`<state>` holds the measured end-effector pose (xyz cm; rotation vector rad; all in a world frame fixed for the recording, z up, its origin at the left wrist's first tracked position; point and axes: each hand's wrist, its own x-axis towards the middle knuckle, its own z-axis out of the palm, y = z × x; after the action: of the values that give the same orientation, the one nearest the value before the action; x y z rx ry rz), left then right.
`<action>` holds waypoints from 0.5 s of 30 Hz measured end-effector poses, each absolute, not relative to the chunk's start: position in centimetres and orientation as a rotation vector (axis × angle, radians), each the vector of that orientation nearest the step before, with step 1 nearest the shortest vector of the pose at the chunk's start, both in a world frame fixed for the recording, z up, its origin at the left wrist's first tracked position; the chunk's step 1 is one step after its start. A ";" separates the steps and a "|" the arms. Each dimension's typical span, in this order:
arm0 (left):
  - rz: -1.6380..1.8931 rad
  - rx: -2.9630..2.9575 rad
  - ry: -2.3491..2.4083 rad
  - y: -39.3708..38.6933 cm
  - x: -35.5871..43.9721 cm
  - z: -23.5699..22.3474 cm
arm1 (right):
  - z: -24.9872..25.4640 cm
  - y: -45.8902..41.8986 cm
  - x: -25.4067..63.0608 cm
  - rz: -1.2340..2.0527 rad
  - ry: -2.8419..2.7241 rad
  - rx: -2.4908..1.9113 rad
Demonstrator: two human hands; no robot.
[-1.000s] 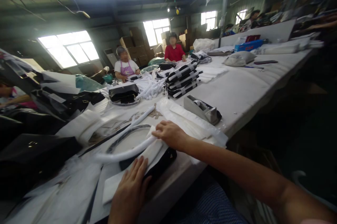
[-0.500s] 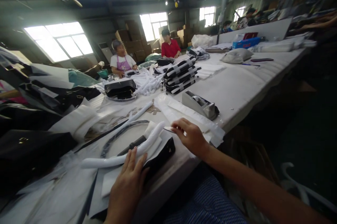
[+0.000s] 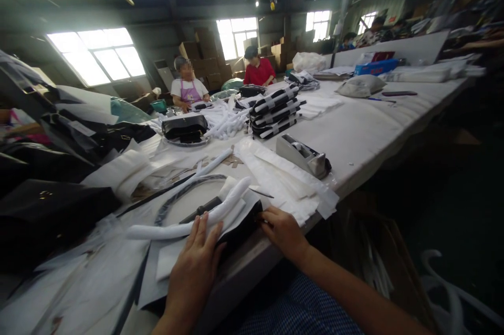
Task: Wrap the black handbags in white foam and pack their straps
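My left hand (image 3: 195,261) lies with its fingers stretched out over a white padding tube (image 3: 233,199) and white sheets, pressing on a flat black bag (image 3: 246,227). The bag lies along the table's near edge. At its right corner, the bent fingers of my right hand (image 3: 284,232) grip the black bag's edge; the fingertips are partly hidden. Beyond the tube curves a dark wrapped strap (image 3: 164,210). A thin, pointed strip (image 3: 261,192) rests past the bag's corner, apart from both hands.
A tape dispenser (image 3: 301,155) stands beside white wrapping sheets (image 3: 277,175). Farther back are a stack of wrapped black bags (image 3: 273,112), a black handbag (image 3: 184,127) and loose white tubes (image 3: 226,121). Black bags (image 3: 51,209) crowd the left. Two people (image 3: 189,88) sit across the table.
My right hand has let go of the thin strip and moved down towards me to the bag's corner. My left hand keeps its place on the bag. The view has shifted slightly.
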<state>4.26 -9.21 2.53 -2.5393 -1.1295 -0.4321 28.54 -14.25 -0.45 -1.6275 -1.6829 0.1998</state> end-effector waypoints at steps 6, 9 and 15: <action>-0.447 -2.560 -1.127 -9.0 4.0 2.2 | -0.3 -13.6 28.6 0.179 -1.685 -1.642; -0.448 -2.583 -1.180 -9.0 4.1 2.3 | 0.7 -14.5 29.0 0.158 -1.641 -1.653; -0.314 -2.739 -1.400 -9.3 4.5 4.5 | -0.6 -21.4 29.3 0.324 -1.795 -1.611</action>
<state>4.54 -9.27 4.47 -2.7392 -1.4002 -0.3139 29.28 -21.37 -0.65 -1.6109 -1.7955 0.3236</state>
